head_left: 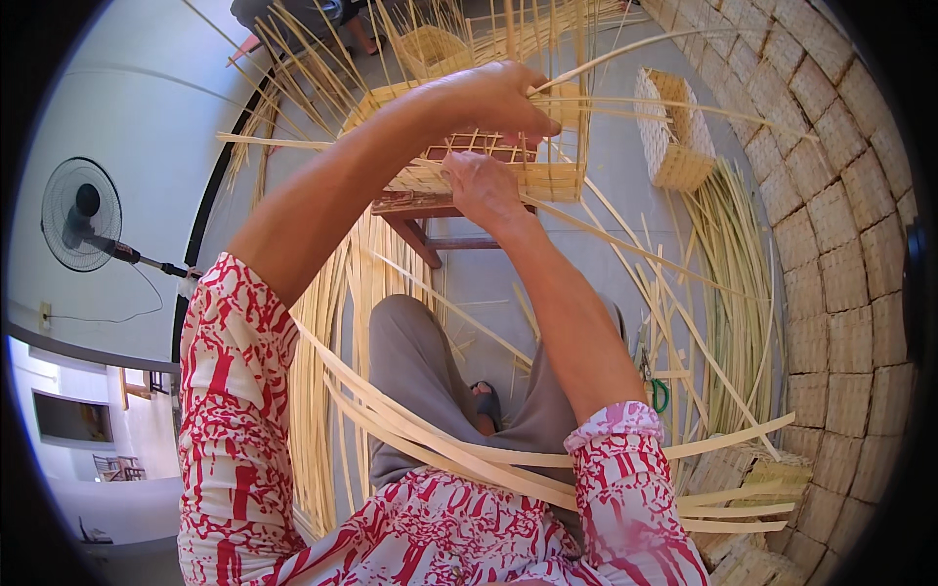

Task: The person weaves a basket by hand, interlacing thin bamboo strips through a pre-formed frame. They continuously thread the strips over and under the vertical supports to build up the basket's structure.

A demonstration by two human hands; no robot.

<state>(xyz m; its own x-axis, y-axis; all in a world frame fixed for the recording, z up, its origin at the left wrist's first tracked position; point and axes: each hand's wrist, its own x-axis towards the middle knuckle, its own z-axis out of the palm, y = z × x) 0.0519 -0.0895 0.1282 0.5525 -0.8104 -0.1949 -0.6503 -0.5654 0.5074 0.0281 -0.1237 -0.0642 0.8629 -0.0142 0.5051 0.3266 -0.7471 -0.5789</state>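
Note:
A half-woven bamboo basket (560, 179) with an open lattice and long upright strips lies on a small reddish-brown wooden stool (418, 209). My left hand (513, 99) reaches over the basket, bent at the wrist. A long pale bamboo strip (608, 58) runs out from between its fingers to the upper right. My right hand (484, 187) is at the basket's near edge, its fingertips pinched on a thin strip at the weave. My palm hides part of the left fingers' grip. More flat strips (454, 447) lie across my lap.
Scissors with green handles (659, 395) lie at right, near a bundle of green strips (733, 293) and a finished woven basket (674, 132). Stacked woven baskets (843, 256) line the right side. Pale strips (315, 410) lie left of my legs. A fan (82, 212) stands left; another person sits beyond.

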